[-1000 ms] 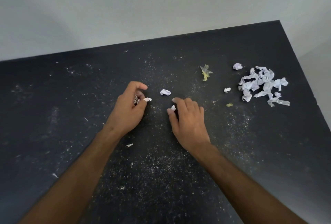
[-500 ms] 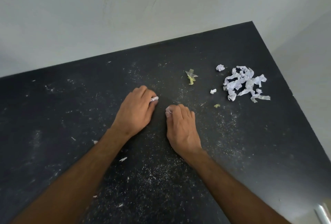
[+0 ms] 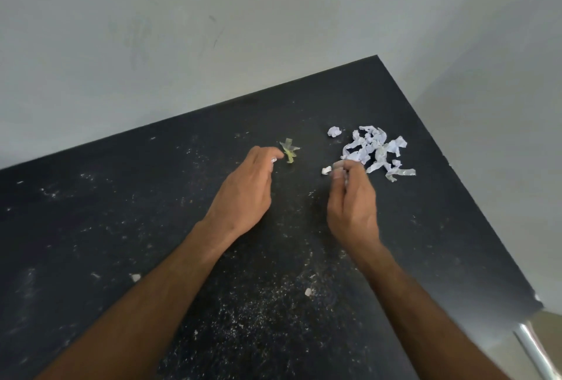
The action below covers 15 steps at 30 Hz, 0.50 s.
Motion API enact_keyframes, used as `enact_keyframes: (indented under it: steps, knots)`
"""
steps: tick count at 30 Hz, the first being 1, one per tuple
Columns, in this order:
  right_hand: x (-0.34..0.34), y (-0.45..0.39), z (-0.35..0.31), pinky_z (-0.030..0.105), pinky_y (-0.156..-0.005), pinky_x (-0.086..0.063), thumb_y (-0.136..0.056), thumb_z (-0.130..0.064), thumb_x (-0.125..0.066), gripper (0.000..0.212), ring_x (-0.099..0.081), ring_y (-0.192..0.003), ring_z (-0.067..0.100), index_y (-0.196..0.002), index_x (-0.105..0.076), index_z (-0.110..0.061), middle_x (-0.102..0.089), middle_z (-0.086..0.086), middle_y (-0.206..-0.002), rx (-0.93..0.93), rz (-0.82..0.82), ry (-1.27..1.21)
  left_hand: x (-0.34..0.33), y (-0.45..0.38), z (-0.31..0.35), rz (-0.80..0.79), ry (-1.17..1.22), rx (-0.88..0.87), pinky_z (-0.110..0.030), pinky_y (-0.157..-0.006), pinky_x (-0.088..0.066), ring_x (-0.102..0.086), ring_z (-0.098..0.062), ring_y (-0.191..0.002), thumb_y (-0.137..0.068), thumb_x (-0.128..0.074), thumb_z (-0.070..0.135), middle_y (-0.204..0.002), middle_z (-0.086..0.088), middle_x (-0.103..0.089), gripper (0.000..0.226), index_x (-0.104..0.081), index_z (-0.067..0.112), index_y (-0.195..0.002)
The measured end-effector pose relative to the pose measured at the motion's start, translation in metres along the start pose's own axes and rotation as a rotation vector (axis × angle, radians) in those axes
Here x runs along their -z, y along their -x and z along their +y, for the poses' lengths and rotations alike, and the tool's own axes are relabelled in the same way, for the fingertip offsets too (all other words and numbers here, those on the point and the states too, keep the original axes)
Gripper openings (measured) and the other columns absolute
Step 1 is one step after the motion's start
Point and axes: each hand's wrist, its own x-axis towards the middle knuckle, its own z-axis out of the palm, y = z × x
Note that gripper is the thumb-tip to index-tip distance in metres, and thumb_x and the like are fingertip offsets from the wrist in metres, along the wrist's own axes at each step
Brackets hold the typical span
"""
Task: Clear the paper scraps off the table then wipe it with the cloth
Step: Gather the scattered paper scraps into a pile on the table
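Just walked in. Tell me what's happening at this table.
A person is picking paper scraps off a dusty black table by hand. The right hand has its grip on a small white scrap, beside the pile of crumpled scraps near the table's right edge. The left hand reaches toward a yellowish scrap, something small and white at its fingertips. A few stray bits and crumbs remain. No cloth is in view; wiping hasn't begun.
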Motion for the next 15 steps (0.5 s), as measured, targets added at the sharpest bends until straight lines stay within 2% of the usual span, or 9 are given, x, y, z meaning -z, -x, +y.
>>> enact_keyframes:
  steps: [1, 3, 5, 7, 10, 12, 15]
  knots:
    - [0.010, -0.009, 0.007, 0.017, -0.066, -0.033, -0.106, -0.016, -0.041, 0.014, -0.047, -0.071, 0.012, -0.108, -0.054, -0.012, -0.054, -0.002, -0.085, -0.011, 0.036, 0.006, -0.007, -0.008, 0.010, -0.001, 0.015, -0.020, -0.021, -0.061, -0.042, -0.053, -0.008, -0.069, -0.106, -0.041, 0.013, -0.115, 0.003, -0.049, 0.025, -0.050, 0.019, -0.129]
    - [0.032, -0.028, 0.022, 0.015, -0.069, -0.034, -0.106, -0.013, -0.040, 0.016, -0.049, -0.074, 0.014, -0.111, -0.055, -0.009, -0.056, 0.000, -0.089, -0.001, 0.095, 0.050, -0.022, -0.024, 0.034, 0.012, 0.083, -0.039, -0.016, -0.063, -0.035, -0.051, -0.003, -0.071, -0.107, -0.040, 0.016, -0.111, 0.007, -0.046, 0.017, -0.053, 0.018, -0.117]
    - [0.052, -0.046, 0.036, 0.009, -0.072, -0.034, -0.106, -0.013, -0.040, 0.018, -0.051, -0.080, 0.013, -0.111, -0.056, -0.007, -0.057, 0.001, -0.095, 0.030, 0.109, 0.098, -0.040, -0.042, 0.055, 0.029, 0.125, -0.030, -0.018, -0.069, -0.035, -0.050, -0.006, -0.078, -0.106, -0.040, 0.021, -0.107, 0.006, -0.046, 0.013, -0.052, 0.017, -0.109]
    - [0.069, -0.065, 0.052, 0.008, -0.076, -0.036, -0.107, -0.016, -0.039, 0.019, -0.051, -0.086, 0.010, -0.111, -0.055, -0.009, -0.056, 0.000, -0.101, 0.046, 0.081, 0.124, -0.060, -0.059, 0.072, 0.066, 0.098, -0.040, -0.026, -0.075, -0.041, -0.050, -0.010, -0.084, -0.104, -0.043, 0.024, -0.107, 0.003, -0.048, 0.012, -0.052, 0.017, -0.107]
    - [0.082, -0.094, 0.079, 0.026, -0.089, -0.044, -0.106, -0.017, -0.038, 0.021, -0.052, -0.101, 0.012, -0.116, -0.055, -0.010, -0.053, -0.001, -0.111, 0.108, 0.024, 0.146, -0.089, -0.082, 0.092, 0.097, 0.013, -0.065, -0.034, -0.088, -0.043, -0.049, -0.016, -0.097, -0.101, -0.045, 0.025, -0.115, 0.000, -0.049, 0.021, -0.054, 0.017, -0.117]
    - [0.085, -0.111, 0.097, 0.035, -0.096, -0.043, -0.105, -0.019, -0.037, 0.027, -0.050, -0.108, 0.017, -0.122, -0.055, -0.010, -0.054, 0.003, -0.117, 0.166, -0.051, 0.217, -0.105, -0.095, 0.102, 0.072, -0.045, -0.064, -0.035, -0.096, -0.040, -0.048, -0.017, -0.108, -0.099, -0.046, 0.027, -0.126, -0.001, -0.049, 0.033, -0.052, 0.018, -0.130]
    - [0.087, -0.123, 0.114, 0.041, -0.103, -0.038, -0.105, -0.028, -0.035, 0.036, -0.045, -0.120, 0.021, -0.133, -0.052, -0.015, -0.051, 0.004, -0.131, 0.198, -0.230, 0.294, -0.121, -0.101, 0.106, 0.008, -0.094, -0.028, -0.042, -0.118, -0.027, -0.039, -0.019, -0.140, -0.096, -0.043, 0.026, -0.149, 0.000, -0.045, 0.053, -0.040, 0.020, -0.149]
